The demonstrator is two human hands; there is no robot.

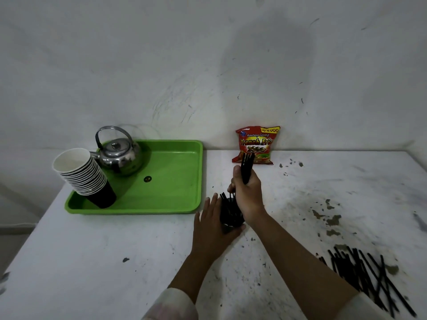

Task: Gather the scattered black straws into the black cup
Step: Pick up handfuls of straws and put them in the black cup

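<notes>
A black cup (pixel 230 217) stands on the white table just right of the green tray, with several black straws sticking out of it. My left hand (pixel 213 224) wraps around the cup's left side and steadies it. My right hand (pixel 247 192) is directly above the cup, shut on a bundle of black straws (pixel 246 165) whose upper ends poke above my fist; their lower ends reach down toward the cup's mouth. A loose pile of black straws (pixel 367 277) lies on the table at the lower right.
A green tray (pixel 175 181) at the left holds a steel kettle (pixel 119 155) and a tilted stack of paper cups (pixel 85 176). A red snack bag (pixel 256 145) leans on the wall behind my right hand. The table's surface (pixel 115 262) is stained.
</notes>
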